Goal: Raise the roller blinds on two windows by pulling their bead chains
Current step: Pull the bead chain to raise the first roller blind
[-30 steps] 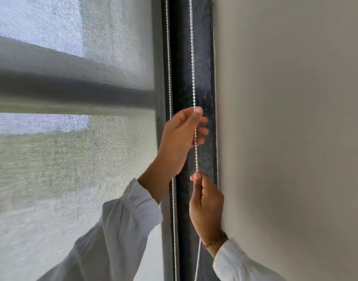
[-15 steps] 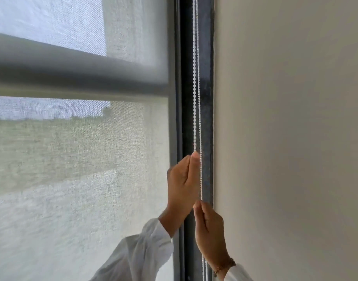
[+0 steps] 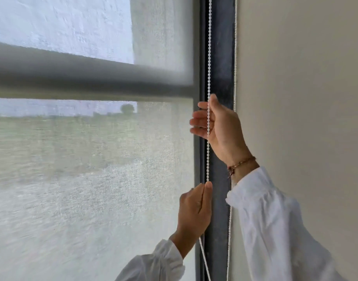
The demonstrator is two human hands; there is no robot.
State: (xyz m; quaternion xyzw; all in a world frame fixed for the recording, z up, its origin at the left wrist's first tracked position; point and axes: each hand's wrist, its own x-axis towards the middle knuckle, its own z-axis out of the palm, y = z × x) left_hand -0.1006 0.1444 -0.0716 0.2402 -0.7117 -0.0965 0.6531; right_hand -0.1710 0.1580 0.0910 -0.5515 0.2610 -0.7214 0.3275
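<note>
A grey mesh roller blind (image 3: 93,179) hangs down over the window. Its white bead chain (image 3: 208,47) runs down in front of the dark window frame (image 3: 220,57). My left hand (image 3: 195,211) is the lower one and pinches this strand between thumb and forefinger. My right hand (image 3: 218,124), with a bracelet at the wrist, is higher up. Its fingers are spread, the strand lies across its palm, and the thumb rests beside the strand. The chain's second strand (image 3: 234,57) hangs along the wall's edge, partly hidden behind my right sleeve.
A plain beige wall (image 3: 295,98) fills the right side, close to my right arm. A dark horizontal window bar (image 3: 72,78) shows through the blind fabric. Below my left hand the chain slants down to the bottom edge.
My right hand has let go below the left hand and risen above it onto the strand. My left hand has come down with the chain pinched in it.
</note>
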